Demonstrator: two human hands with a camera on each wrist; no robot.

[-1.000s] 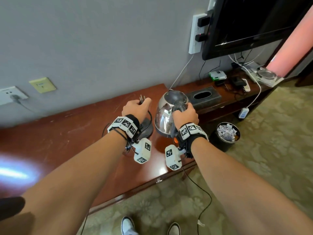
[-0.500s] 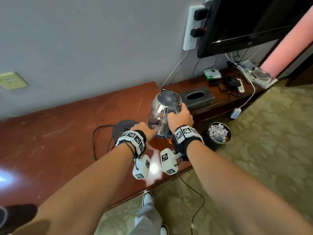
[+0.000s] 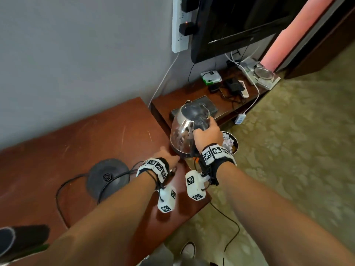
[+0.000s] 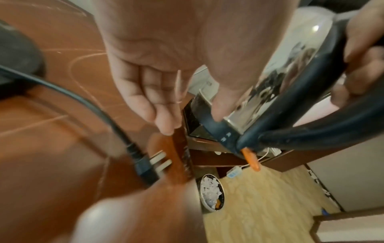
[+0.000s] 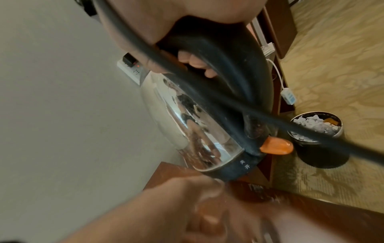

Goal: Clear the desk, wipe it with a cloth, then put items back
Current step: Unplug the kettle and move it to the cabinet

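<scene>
A shiny steel kettle (image 3: pixel 182 131) with a black handle and an orange switch (image 5: pixel 340 148) hangs tilted over the right end of the red-brown desk (image 3: pixel 76 143). My right hand (image 3: pixel 207 131) grips the handle, its fingers (image 5: pixel 195 65) curled round it. My left hand (image 3: pixel 169 158) is beside the kettle's bottom rim, with straight fingers (image 4: pixel 162 115) that hold nothing. The kettle's round black base (image 3: pixel 107 177) lies on the desk to the left. Its cord (image 3: pixel 59 198) loops round, and the plug (image 4: pixel 149 166) lies loose near the desk's right edge.
A bin (image 3: pixel 230 143) of crumpled paper stands on the carpet just past the desk's end. A lower shelf holds a black tissue box (image 3: pixel 209 106) and small devices. A power strip (image 3: pixel 180 25) and a TV (image 3: pixel 240 25) hang on the wall.
My left hand has let go of the plug and moved right to the kettle's bottom. My right hand has carried the kettle right, off its base, to the desk's end.
</scene>
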